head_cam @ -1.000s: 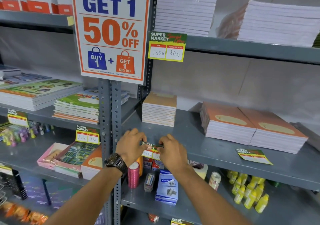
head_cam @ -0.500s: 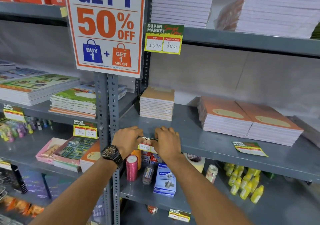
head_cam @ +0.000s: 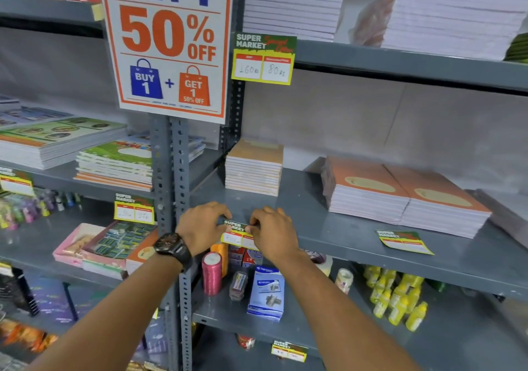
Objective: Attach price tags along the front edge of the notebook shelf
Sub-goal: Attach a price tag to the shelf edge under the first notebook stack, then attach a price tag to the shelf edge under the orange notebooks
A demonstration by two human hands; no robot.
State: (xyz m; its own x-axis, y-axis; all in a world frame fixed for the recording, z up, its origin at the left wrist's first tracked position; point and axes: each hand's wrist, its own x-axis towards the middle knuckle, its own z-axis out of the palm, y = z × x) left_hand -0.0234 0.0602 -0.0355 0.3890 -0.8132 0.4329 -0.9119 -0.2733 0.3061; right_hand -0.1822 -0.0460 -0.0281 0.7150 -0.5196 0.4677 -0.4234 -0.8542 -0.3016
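Note:
A green and yellow price tag sits at the front edge of the grey notebook shelf, near its left end. My left hand, with a black watch on the wrist, pinches the tag's left side. My right hand holds its right side and covers part of it. A second price tag lies flat on the shelf further right, in front of two orange notebook stacks. A smaller tan notebook stack stands behind my hands.
A perforated upright post stands just left of my hands, with a large 50% off sign above. The shelf below holds a pink thread spool, a blue box and several yellow bottles. Other tags hang on neighbouring shelf edges.
Both hands have stayed on the tag and pressed it against the shelf edge, its upper part folding onto the shelf. The camera has moved in and dipped slightly.

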